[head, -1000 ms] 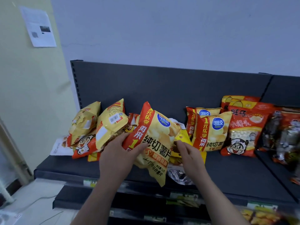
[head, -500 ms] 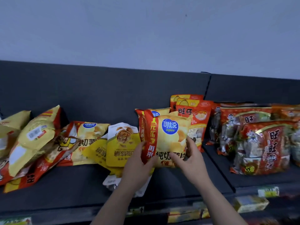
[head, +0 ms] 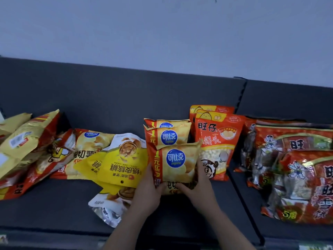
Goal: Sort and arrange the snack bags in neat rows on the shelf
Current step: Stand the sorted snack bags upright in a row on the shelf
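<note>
Left hand (head: 146, 193) and right hand (head: 199, 188) fingers curled round upright potato chip bag (head: 173, 164), front of two matching bags on shelf (head: 54, 210).

Left hand (head: 146, 190) and right hand (head: 199, 186) hold a chip bag (head: 173, 163) upright on the shelf (head: 54, 204).

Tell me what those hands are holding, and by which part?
Both hold the front yellow-and-red chip bag by its bottom. The left hand grips the lower left corner, and the right hand grips the lower right corner and side.
</note>
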Available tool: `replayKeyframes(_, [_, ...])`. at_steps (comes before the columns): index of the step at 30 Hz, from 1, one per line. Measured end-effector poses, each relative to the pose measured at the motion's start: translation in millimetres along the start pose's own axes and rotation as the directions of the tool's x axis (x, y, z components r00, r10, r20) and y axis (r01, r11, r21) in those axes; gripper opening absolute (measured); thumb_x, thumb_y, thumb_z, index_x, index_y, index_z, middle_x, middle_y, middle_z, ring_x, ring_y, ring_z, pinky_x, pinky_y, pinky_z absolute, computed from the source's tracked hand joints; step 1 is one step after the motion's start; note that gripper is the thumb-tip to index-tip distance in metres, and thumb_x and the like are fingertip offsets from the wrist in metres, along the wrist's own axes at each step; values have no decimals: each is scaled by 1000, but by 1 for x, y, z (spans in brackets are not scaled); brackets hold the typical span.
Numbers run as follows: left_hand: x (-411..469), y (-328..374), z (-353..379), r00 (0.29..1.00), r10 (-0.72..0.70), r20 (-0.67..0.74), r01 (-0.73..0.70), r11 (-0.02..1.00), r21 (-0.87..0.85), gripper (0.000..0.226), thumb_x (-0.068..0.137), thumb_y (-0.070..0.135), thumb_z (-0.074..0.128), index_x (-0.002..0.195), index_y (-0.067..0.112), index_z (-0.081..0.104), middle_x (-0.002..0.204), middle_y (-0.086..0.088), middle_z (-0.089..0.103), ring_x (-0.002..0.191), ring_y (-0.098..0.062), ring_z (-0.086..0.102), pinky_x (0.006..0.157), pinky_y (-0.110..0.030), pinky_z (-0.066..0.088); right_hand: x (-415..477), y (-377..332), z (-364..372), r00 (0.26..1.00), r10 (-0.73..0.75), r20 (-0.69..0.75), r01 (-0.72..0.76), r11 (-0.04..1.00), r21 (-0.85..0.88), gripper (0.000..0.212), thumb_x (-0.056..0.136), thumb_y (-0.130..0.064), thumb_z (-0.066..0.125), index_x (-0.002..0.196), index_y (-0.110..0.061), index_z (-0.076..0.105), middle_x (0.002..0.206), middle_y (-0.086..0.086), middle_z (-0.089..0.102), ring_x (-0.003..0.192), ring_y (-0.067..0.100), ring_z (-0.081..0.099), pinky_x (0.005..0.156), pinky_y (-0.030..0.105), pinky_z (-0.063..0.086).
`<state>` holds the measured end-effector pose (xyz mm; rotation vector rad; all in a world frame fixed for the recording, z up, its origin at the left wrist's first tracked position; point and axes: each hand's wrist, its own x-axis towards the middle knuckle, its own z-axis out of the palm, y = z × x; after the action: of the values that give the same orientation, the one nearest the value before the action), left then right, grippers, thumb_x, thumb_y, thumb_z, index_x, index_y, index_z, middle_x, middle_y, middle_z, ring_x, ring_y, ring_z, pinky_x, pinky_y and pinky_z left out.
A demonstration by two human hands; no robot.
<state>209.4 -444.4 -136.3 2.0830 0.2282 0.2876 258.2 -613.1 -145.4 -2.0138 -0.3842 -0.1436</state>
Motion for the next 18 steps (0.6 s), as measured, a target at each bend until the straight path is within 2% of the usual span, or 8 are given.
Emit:
replayKeyframes(2, [-2, 0, -2, 1000, -5, 13, 5, 1000, 7, 72, 91, 17, 65, 149, 27, 24, 134, 14, 46, 119, -2, 43, 94, -19, 34, -1, 1, 3, 1000, -22, -2, 22, 1000, 8, 103, 69, -30, 85, 147, -46, 20, 135, -29, 46, 123, -13, 43, 95, 9, 42])
replayKeyframes(4, [-5, 0, -3, 1000, -11, 13, 10, 1000, 14, 70, 93, 18, 63, 149, 29, 22, 136, 14, 46, 122, -3, 43, 93, -19, 33, -3, 2, 6, 1000, -31, 3, 31, 999, 11, 105, 68, -33, 85, 149, -42, 18, 138, -22, 47, 124, -9, 45, 97, 16, 45])
replayKeyframes(7, [-8, 1, -3, 999, -31, -17, 32, 998, 54, 68, 95, 20, 59, 151, 26, 21, 144, 7, 46, 131, -16, 45, 93, -22, 36, -4, 1, 9, 999, -36, 9, 35, 999, 19, 108, 66, -39, 83, 148, -46, 14, 141, -18, 44, 128, -1, 44, 102, 31, 46])
replayKeyframes(11, [-16, 3, -3, 996, -83, -34, 86, 992, 96, 71, 97, 22, 55, 154, 20, 13, 150, -1, 41, 135, -21, 41, 98, -25, 36, -6, -3, 11, 998, -53, 20, 53, 999, 11, 108, 67, -37, 84, 148, -46, 13, 140, -28, 39, 130, -3, 40, 103, 30, 44])
replayKeyframes(15, [-24, 9, -7, 993, -110, -48, 114, 988, 99, 78, 96, 28, 58, 155, 19, 8, 153, -3, 37, 138, -22, 38, 106, -32, 36, -14, 0, 9, 999, -38, 33, 39, 998, -45, 114, 65, -49, 81, 151, -42, 6, 149, -18, 32, 136, 1, 34, 107, 37, 43])
replayKeyframes(18, [-28, 17, -12, 994, -58, -90, 69, 989, 132, 77, 94, 32, 60, 155, 19, 15, 148, -1, 41, 134, -19, 41, 102, -30, 39, -18, -5, 1, 999, -38, 12, 40, 992, -116, 112, 65, -60, 76, 151, -37, 9, 151, -13, 30, 138, 5, 31, 108, 41, 41])
